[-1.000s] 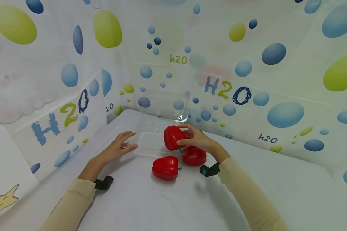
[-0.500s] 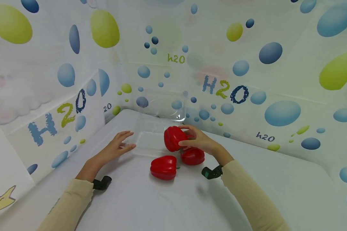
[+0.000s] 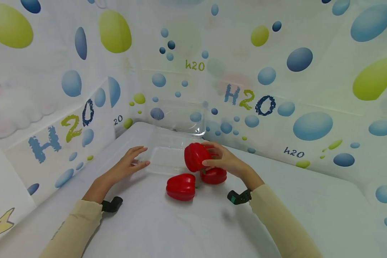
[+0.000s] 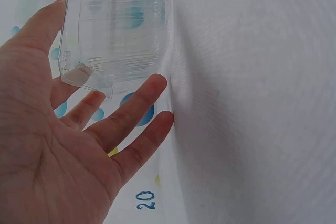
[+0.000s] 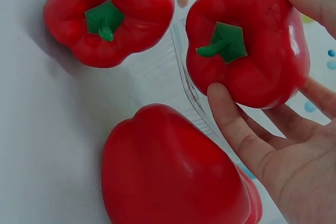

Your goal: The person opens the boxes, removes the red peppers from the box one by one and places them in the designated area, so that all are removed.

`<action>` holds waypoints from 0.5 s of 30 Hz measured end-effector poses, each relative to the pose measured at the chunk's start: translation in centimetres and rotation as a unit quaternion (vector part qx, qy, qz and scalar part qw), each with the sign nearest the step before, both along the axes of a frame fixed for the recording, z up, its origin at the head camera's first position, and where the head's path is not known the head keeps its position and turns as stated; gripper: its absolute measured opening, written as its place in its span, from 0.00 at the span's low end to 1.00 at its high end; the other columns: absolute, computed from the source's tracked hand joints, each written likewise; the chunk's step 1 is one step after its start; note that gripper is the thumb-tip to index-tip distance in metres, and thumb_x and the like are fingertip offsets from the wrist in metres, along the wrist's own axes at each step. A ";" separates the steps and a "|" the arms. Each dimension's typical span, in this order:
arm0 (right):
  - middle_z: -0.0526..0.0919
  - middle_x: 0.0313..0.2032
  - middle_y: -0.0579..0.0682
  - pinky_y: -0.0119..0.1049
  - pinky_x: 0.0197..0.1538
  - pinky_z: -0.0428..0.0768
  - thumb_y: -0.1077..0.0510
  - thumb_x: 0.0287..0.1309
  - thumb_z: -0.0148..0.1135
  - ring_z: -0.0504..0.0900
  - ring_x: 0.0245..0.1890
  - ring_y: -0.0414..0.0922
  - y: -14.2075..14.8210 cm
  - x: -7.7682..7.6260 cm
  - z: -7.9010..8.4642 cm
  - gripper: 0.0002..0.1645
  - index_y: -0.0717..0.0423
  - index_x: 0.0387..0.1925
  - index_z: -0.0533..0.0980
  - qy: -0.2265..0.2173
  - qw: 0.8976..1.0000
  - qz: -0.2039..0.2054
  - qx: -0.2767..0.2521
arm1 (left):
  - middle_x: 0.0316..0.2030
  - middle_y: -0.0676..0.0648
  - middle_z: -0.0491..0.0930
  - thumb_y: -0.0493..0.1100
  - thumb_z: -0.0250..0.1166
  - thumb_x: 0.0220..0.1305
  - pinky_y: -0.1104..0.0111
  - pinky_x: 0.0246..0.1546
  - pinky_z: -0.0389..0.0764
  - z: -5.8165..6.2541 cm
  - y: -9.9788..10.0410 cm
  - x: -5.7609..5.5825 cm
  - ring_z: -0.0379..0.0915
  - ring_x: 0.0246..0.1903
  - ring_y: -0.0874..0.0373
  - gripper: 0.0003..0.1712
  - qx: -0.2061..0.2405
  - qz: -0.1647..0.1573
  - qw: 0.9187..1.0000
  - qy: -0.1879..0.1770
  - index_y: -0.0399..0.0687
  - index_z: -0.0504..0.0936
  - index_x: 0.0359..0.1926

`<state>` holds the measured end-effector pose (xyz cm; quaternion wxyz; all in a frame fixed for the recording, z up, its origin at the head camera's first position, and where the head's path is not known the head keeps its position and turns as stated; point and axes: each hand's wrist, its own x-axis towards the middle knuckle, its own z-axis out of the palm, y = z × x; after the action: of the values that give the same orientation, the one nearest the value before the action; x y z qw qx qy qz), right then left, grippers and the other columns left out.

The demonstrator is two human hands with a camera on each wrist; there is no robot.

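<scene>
My right hand (image 3: 225,159) grips a red bell pepper (image 3: 196,157) between thumb and fingers, its green stem (image 5: 228,43) facing the right wrist camera. It is held up at the right edge of a clear plastic container (image 3: 167,157). My left hand (image 3: 129,166) is at the container's left side, fingers spread and loosely bent; whether they touch it I cannot tell. A second red bell pepper (image 3: 181,187) lies on the table in front of the container. Under my right hand sits another bell pepper (image 3: 214,176), and a further red piece (image 5: 254,195) shows partly behind it.
The container's clear lid (image 3: 184,120) stands raised at the back, near the wall sheet (image 3: 245,64) printed with bubbles. A white cloth (image 3: 206,229) covers the table. A dark wrist camera (image 3: 238,197) sits at each sleeve.
My right hand and its pepper have shifted slightly right and down relative to the container, with the pepper tilting a little. My left hand stays by the container. The head view has turned slightly.
</scene>
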<state>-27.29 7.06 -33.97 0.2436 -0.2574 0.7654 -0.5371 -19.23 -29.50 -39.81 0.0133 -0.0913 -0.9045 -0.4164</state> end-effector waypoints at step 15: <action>0.68 0.64 0.55 0.52 0.52 0.81 0.60 0.54 0.69 0.68 0.63 0.56 1.4 1.5 0.3 0.42 0.45 0.69 0.61 0.009 1.000 0.021 -0.015 | 0.72 0.32 0.44 0.54 0.59 0.70 0.41 0.61 0.68 0.1 0.0 0.1 0.63 0.61 0.28 0.41 -0.004 -0.004 1.000 0.000 0.41 0.54 0.74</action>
<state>-25.83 8.50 -33.72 0.2443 -0.2817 0.7536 -0.5413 -19.18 -29.54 -39.68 0.0115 -0.0948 -0.9059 -0.4127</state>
